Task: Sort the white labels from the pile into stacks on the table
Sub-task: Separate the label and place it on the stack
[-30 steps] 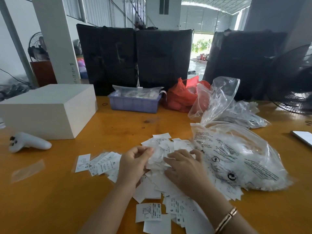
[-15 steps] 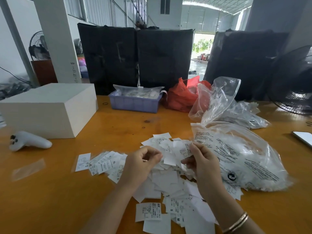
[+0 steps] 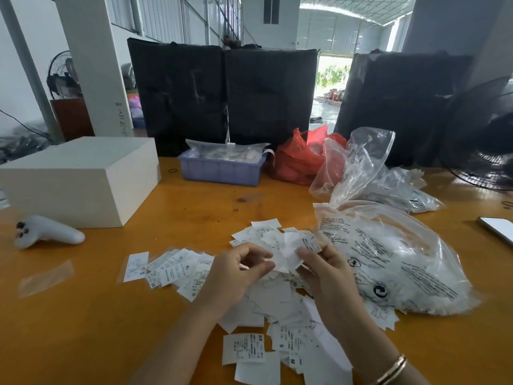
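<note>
Both hands pinch labels [image 3: 286, 254] above the pile [image 3: 277, 298], the left hand [image 3: 236, 276] now closing on what the right hand [image 3: 324, 270] lifted (handover, likely), bound for the stacks [image 3: 172, 269].

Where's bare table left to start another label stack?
Bare wood lies between the white box, the blue bin and the loose pile, and along the near-left edge. Crowded: right side, under the clear bags.
</note>
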A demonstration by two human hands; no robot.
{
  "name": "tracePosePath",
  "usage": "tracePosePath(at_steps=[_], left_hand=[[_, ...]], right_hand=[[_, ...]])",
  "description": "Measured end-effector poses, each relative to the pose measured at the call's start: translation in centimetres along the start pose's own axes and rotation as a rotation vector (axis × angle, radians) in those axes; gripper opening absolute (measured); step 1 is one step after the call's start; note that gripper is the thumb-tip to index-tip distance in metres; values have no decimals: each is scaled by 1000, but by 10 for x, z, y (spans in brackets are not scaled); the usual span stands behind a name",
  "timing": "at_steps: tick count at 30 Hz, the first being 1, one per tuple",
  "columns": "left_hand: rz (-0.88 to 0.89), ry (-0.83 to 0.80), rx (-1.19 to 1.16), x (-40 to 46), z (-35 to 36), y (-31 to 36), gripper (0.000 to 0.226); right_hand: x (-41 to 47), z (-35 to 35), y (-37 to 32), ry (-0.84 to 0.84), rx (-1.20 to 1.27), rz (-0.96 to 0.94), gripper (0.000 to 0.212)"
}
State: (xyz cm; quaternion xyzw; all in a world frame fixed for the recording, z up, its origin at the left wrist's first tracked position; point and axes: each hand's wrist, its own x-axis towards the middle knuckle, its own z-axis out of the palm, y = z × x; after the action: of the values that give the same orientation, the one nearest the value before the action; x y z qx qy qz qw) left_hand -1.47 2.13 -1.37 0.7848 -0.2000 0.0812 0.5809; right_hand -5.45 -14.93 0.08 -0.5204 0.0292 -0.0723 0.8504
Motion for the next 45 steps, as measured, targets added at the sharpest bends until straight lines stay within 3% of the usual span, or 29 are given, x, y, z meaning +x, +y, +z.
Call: tracePosePath(at_steps=[2,7,9,16,21,25,28,36,45], left_hand=[[-5,-5,-11,0,0,0,13],[-5,-4,3,0,-2,-1,12],[-2,-7,17,0,-3,-1,10],[-3,-35,37,-2,-3,2,8],[-6,-50,50,-3,-2,4,7],[-7,-80,14,-3,0,6,19],[-2,-85,3,-3,1,7,6],[-55,-38,-73,0,0,5,14],[-56,-45,-79,-1,-1,9,13]], right_hand=[[-1,0,-1,-35,49,-8,14],[0,-4,-6,-22,-187,-107,45],[1,-5,-6,3,-318,-157,47],[-2,-2,-2,5,-674,-275,26],[-4,2,2,-24,-723,-321,27],[-6,7,6,-83,-743,-315,26],[-7,7,6,-112,-734,-288,25],[-4,1,-3,-8,-363,-219,31],[-1,2,9,-55,-597,-288,44]])
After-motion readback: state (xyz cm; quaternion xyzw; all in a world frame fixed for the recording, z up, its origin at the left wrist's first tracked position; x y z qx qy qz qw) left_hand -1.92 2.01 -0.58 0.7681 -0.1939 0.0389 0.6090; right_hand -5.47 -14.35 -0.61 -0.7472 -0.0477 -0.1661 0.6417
